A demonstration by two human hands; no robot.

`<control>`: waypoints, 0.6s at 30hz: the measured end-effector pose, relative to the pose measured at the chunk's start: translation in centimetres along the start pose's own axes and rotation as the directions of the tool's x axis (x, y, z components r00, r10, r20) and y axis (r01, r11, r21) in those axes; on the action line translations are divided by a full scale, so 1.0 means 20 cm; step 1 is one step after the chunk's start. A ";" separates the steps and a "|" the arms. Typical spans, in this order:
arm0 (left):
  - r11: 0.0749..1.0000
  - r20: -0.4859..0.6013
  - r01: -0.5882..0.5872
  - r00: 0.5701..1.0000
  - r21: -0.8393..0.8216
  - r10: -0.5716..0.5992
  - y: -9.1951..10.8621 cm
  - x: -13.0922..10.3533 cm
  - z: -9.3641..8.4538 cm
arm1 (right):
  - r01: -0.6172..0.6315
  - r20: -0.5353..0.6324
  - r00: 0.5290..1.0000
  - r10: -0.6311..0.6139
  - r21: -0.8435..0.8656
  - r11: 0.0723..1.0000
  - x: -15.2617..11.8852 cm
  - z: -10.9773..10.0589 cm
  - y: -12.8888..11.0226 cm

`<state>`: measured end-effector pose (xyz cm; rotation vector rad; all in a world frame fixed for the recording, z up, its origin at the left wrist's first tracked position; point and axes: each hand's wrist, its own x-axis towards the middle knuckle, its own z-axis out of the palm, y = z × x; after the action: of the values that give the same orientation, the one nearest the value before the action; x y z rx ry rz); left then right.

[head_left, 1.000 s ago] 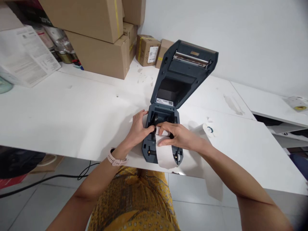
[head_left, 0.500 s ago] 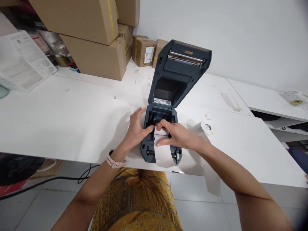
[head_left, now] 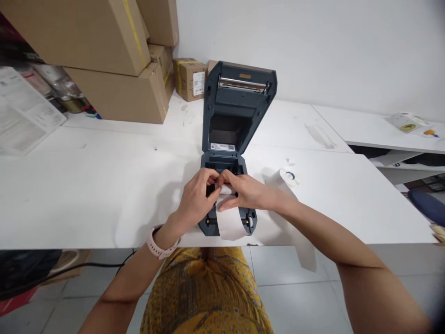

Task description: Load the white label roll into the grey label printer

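White paper (head_left: pixel 231 225) ran over the front of the printer (head_left: pixel 225 134), open on the table (head_left: pixel 104 185). The right hand (head_left: pixel 248 191) had its fingers clamped on the roll (head_left: pixel 227 189) inside; the left hand (head_left: pixel 196 195) bent toward its left end, grip unclear. Boxes (head_left: pixel 116 95) stood behind.

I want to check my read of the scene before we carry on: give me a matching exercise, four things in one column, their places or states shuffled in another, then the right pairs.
Things
1. printer lid
2. wristband
3. roll with the dark ring
4. paper strip in the printer

Places and states
A. on the table, to the right of the printer
B. white, under the right thumb
C. standing open
D. pale pink, on the left wrist

Pairs: 1-C, 2-D, 3-A, 4-B
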<state>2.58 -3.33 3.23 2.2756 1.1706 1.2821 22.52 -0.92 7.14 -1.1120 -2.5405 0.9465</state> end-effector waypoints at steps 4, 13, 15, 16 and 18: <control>0.996 0.106 0.007 0.994 0.086 -0.016 -0.01 0.00 -0.01 | -0.047 -0.012 0.999 0.047 0.008 0.999 0.01 0.01 -0.01; 0.993 0.265 -0.083 0.963 0.081 0.059 -0.01 0.02 -0.05 | 0.034 0.017 0.999 -0.034 -0.014 0.999 -0.08 -0.10 -0.04; 0.991 0.273 -0.107 0.959 0.080 0.081 -0.02 0.01 -0.04 | 0.069 -0.017 0.997 -0.069 0.015 0.998 -0.12 -0.14 -0.02; 0.989 0.279 -0.120 0.956 0.083 0.093 -0.02 0.01 -0.04 | 0.073 -0.063 0.995 -0.071 0.024 0.997 -0.13 -0.16 -0.01; 0.985 0.294 -0.148 0.949 0.090 0.115 -0.03 0.00 -0.04 | 0.069 -0.200 0.978 -0.065 0.011 0.998 -0.16 -0.19 0.03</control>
<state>1.57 -3.00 3.38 2.5535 1.0238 0.9024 26.65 -1.10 9.85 -1.0522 -2.3878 0.7960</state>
